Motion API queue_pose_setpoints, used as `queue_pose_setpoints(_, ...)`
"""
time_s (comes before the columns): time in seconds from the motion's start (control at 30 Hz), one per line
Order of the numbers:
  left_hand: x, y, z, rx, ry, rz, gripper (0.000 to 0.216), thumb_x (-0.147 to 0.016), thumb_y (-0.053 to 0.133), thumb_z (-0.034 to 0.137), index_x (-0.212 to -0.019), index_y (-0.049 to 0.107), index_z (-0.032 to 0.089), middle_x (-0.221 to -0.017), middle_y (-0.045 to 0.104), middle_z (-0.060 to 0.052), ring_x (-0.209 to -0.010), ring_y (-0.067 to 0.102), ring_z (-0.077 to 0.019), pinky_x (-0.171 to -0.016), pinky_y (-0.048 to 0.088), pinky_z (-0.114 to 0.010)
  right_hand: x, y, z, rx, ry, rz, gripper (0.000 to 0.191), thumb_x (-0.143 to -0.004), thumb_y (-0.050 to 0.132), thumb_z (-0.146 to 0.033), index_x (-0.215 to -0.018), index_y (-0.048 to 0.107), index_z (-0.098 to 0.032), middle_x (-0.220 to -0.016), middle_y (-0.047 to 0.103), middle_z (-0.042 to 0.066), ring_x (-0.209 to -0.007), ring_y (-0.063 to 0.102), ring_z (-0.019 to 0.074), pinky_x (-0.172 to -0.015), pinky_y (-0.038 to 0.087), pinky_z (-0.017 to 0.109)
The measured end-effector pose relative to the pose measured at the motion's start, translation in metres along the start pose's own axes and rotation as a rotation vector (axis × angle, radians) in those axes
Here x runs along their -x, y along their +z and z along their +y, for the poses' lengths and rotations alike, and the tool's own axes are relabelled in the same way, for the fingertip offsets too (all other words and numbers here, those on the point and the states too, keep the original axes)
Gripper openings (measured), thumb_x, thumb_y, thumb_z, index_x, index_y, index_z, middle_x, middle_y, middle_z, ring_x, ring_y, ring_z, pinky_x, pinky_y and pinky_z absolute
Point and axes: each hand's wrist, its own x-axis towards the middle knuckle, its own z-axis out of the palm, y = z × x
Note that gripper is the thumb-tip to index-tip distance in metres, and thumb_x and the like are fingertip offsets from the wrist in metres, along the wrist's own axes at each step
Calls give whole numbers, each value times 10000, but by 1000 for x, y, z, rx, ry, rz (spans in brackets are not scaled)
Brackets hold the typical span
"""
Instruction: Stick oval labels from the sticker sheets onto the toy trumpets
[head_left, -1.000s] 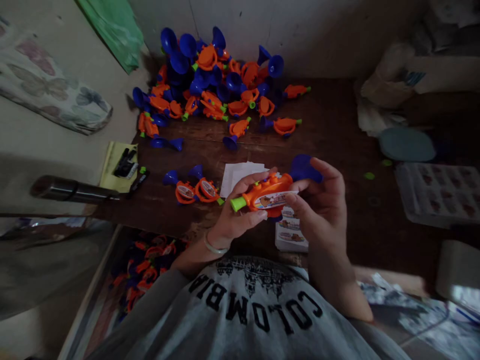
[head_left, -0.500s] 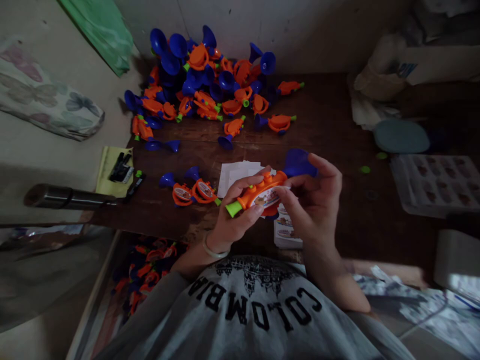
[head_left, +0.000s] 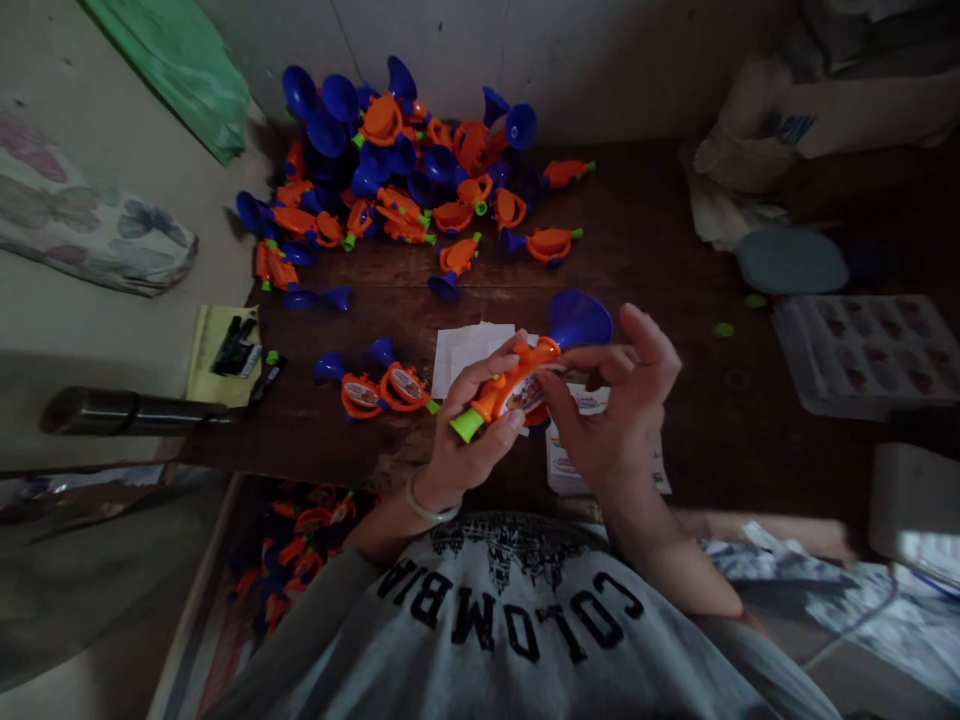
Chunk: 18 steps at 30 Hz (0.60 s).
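I hold an orange toy trumpet (head_left: 517,385) with a blue bell and green mouthpiece over the dark wooden table (head_left: 675,230). My left hand (head_left: 469,435) wraps its fingers round the mouthpiece end. My right hand (head_left: 615,400) pinches the trumpet's side at the sticker with thumb and forefinger, the other fingers spread. Under my hands lie white paper sheets (head_left: 469,350) and a sticker sheet (head_left: 592,445). Two stickered trumpets (head_left: 379,380) lie to the left.
A big heap of orange and blue trumpets (head_left: 405,170) fills the table's far left corner. A tray of stickers (head_left: 870,350) and a round lid (head_left: 791,262) sit at the right. More trumpets lie in a box (head_left: 292,550) below the table. A dark tube (head_left: 127,410) lies left.
The trumpet has tilted, its blue bell rising and turning toward me. My right hand's fingers have shifted along the sticker. The view has drifted slightly.
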Motion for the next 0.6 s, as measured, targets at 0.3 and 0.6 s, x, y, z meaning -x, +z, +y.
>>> queue_pose_setpoints(0.3, 6, -36, 5, -455, 85, 63, 409, -1006, 643, 257, -1408, 590, 309, -1602, 582, -84, -1516, 539, -295, -1237, 502, -542, -12, -6, 40, 470, -30, -154, 984, -988, 581, -634, -1681, -36, -305, -1687, 328, 232, -1569, 392, 432, -1149, 473, 680)
queue_pose_setpoints(0.6, 31, -182, -13, -1467, -210, 207, 551, -912, 685, 327, -1445, 622, 203, -1717, 395, -184, -1662, 210, -458, -1319, 245, -710, 16, 10, 91, 492, 247, -783, 866, -893, 766, -457, -1595, 392, -113, -1425, 648, 271, -1326, 623, 458, -1084, 518, 638)
